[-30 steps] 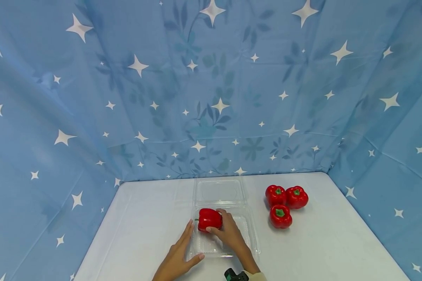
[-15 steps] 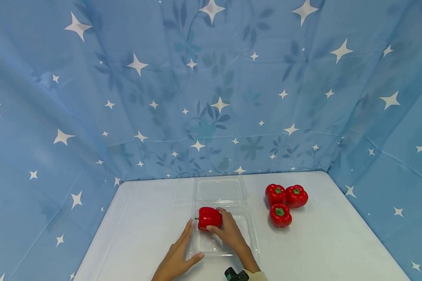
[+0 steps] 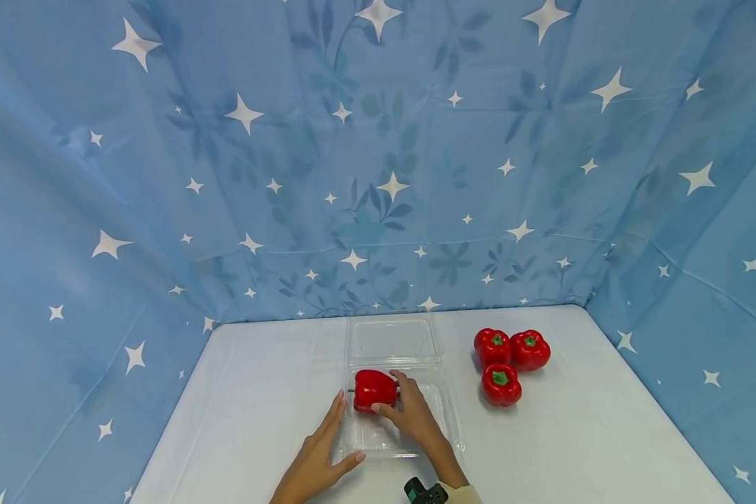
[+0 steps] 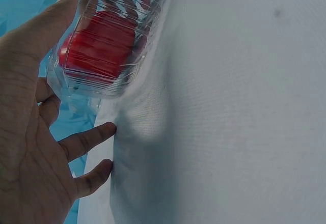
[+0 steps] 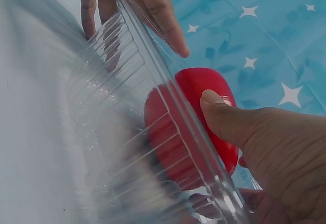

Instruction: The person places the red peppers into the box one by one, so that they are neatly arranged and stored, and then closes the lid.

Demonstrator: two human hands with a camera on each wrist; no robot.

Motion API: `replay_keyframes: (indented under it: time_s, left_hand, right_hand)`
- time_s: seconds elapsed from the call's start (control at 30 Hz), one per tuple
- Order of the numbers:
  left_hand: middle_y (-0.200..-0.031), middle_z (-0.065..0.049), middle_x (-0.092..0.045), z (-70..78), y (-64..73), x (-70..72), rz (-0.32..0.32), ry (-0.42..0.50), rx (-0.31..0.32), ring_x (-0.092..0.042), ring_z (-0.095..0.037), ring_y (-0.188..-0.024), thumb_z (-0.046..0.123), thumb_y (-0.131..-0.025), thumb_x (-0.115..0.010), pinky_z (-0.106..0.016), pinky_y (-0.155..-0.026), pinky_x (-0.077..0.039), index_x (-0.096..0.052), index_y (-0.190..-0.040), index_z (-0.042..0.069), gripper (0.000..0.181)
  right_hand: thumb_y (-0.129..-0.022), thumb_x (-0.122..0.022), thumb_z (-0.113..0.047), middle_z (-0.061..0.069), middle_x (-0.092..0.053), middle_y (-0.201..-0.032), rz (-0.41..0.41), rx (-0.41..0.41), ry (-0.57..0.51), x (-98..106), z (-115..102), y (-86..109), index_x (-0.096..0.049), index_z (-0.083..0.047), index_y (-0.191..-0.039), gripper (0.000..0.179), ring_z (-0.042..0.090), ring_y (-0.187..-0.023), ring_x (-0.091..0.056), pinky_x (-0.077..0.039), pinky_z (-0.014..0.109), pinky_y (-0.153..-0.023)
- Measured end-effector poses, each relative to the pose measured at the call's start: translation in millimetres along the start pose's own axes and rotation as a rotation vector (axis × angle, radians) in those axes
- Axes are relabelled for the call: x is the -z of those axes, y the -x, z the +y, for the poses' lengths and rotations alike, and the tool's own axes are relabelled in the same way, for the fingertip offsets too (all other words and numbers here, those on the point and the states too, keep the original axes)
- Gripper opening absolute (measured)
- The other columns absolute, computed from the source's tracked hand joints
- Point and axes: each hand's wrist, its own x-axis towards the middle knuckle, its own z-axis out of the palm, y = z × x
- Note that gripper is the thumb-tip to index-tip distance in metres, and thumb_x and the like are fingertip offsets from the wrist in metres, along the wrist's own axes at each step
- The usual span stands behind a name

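A red bell pepper lies on its side in the left part of the clear plastic clamshell container, stem pointing left. My right hand holds the pepper from its right end, thumb on the near side and fingers on the far side. In the right wrist view the thumb presses on the pepper above the container's rim. My left hand is spread at the container's near left corner, fingers straight along the left side and thumb at the front edge. The left wrist view shows the pepper through the ribbed wall.
The container's lid lies folded back behind it. Three more red bell peppers stand grouped on the white table to the right. A blue star-patterned cloth closes off the back and both sides.
My right hand has loosened slightly, its fingers a little farther off the pepper's right end. The left hand and the container keep their places; the whole head view drifts slightly.
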Motion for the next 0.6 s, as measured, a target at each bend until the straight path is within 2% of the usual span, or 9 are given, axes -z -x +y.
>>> replay_keyframes:
  time_s: [0.37,0.6]
  left_hand:
    - [-0.164,-0.004,-0.018,-0.4,-0.5,-0.1,0.014,0.012,-0.017,-0.037,-0.039,-0.140,0.056,-0.085,-0.066,-0.059,-0.096,-0.048,-0.018,-0.157,0.016,0.096]
    - [-0.165,-0.004,-0.018,-2.1,0.3,-1.2,0.023,-0.001,-0.028,-0.037,-0.039,-0.140,0.057,-0.084,-0.066,-0.059,-0.096,-0.048,-0.018,-0.158,0.016,0.097]
  right_hand:
    - [-0.080,-0.079,-0.039,0.023,-0.056,-0.130,0.007,-0.044,0.027,6,-1,1.3,-0.042,-0.006,-0.142,0.080,0.036,-0.111,-0.062,-0.055,0.054,-0.089]
    - [-0.080,-0.078,-0.040,0.022,-0.054,-0.131,0.029,-0.073,0.142,16,-7,5.3,-0.043,-0.007,-0.143,0.079,0.038,-0.115,-0.060,-0.055,0.056,-0.088]
